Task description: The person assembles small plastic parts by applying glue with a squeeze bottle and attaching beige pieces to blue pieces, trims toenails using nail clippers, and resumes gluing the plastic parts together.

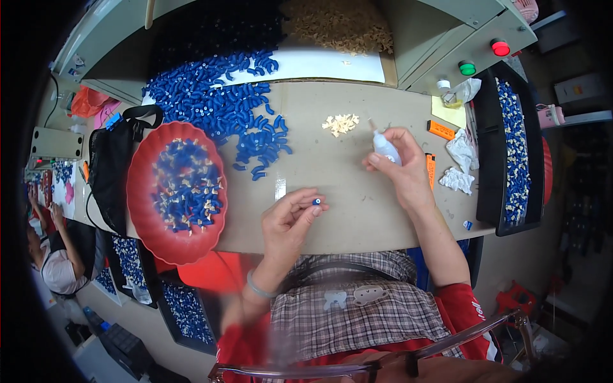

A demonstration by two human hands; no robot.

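Your surface (pixel 332 191) carries a heap of blue caps (pixel 220 102) along its far edge, spilling toward the middle. At its left edge sits a red tray (pixel 137 191) filled with blue and cream pieces. A black tray (pixel 488 159) lies along the right edge. Your right hand (pixel 399 166) has its fingers closed around a small white bottle (pixel 385 147) right of centre. Near the front edge, your left hand (pixel 287 223) pinches one blue cap (pixel 316 202) in its fingers.

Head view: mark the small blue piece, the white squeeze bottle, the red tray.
small blue piece (pixel 316 202), head view, its round end between the left fingertips
white squeeze bottle (pixel 385 148), head view, body in the right hand
red tray (pixel 138 191), head view, bare left rim
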